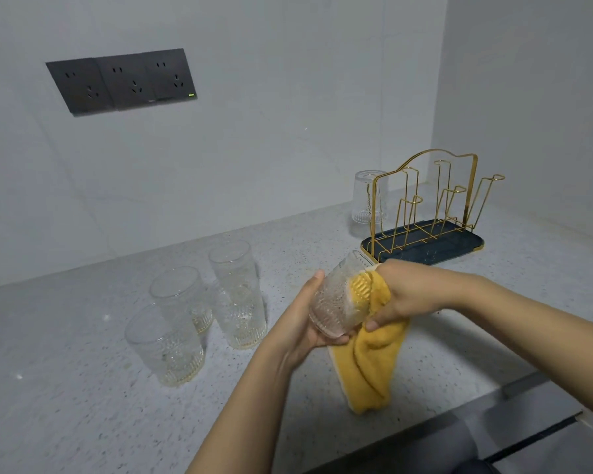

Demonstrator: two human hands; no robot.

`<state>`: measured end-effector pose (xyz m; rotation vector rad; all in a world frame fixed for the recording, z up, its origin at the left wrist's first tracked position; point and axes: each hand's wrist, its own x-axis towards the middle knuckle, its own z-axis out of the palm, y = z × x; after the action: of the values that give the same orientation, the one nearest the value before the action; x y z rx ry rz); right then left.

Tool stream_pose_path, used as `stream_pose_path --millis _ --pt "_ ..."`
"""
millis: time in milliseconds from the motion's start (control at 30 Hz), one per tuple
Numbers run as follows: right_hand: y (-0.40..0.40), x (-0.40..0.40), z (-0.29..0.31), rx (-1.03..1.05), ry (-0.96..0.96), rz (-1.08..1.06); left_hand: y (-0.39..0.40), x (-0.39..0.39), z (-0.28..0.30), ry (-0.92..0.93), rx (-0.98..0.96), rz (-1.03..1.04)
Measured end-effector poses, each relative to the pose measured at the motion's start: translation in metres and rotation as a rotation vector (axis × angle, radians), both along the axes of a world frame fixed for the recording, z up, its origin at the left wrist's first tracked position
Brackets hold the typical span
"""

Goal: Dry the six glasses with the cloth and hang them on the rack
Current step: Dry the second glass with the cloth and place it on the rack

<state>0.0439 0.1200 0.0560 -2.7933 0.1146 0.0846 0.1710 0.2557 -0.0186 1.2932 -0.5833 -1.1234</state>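
Left hand cups the glass while right hand pinches the cloth inside, drying. Next, I'd guess, invert it onto the rack

The held glass is clear, with an embossed, ribbed surface. The cloth is soft yellow plush. The rack is shiny gold-coloured wire on a dark blue matt tray. The counter is speckled grey stone-like with a slight sheen. The socket panel is matt dark grey.
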Motion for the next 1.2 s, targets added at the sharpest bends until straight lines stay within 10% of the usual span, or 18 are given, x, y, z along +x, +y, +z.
stream_pose_path --millis 233,667,1067,1200 --pt "0.000 -0.002 0.016 0.249 0.083 0.075 0.008 0.002 0.002 0.041 -0.173 -0.327" --pt "0.056 0.016 -0.041 1.340 -0.756 -0.607 -0.012 -0.007 0.002 0.582 -0.581 0.286" --pt "0.098 0.055 -0.041 1.674 -0.711 -0.782 -0.001 -0.010 0.003 0.632 -0.539 0.284" --pt "0.118 0.054 -0.054 1.445 -0.791 -0.714 0.001 -0.011 0.001 0.638 -0.495 0.311"
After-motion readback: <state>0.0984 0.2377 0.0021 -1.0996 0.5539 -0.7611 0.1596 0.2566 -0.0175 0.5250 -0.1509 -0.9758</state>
